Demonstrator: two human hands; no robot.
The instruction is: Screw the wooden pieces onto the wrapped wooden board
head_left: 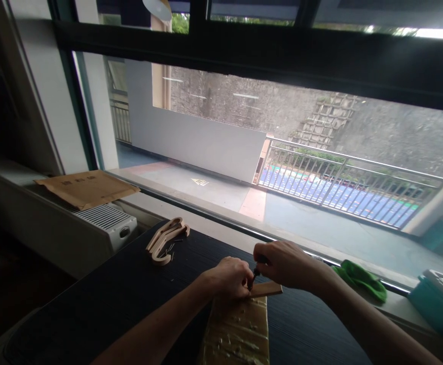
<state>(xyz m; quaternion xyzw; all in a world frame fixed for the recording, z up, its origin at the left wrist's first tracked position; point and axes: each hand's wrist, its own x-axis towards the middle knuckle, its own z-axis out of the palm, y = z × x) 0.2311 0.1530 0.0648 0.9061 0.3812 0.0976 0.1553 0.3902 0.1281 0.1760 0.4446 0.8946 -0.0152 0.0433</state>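
A screwdriver [256, 272] with a dark handle is gripped from above in my right hand [282, 261]. It points down, slightly tilted, at a pale wooden strip [267, 289]. My left hand [231, 276] is closed at the strip's left end, fingertips pressed together beside the screwdriver's tip. Those fingers hide the tip and any screw under it. The strip lies across the far end of a block wrapped in shiny yellowish tape [240, 329]. Farther left on the dark table [130, 299] are curved wooden hook pieces [166, 238] with several loose screws [171, 248] beside them.
A brown paper envelope [88, 187] rests on a white radiator-like unit [118, 228] at the left. Along the window sill at the right lie a green cloth [362, 281] and a teal container [438, 299]. The large window borders the table's far edge.
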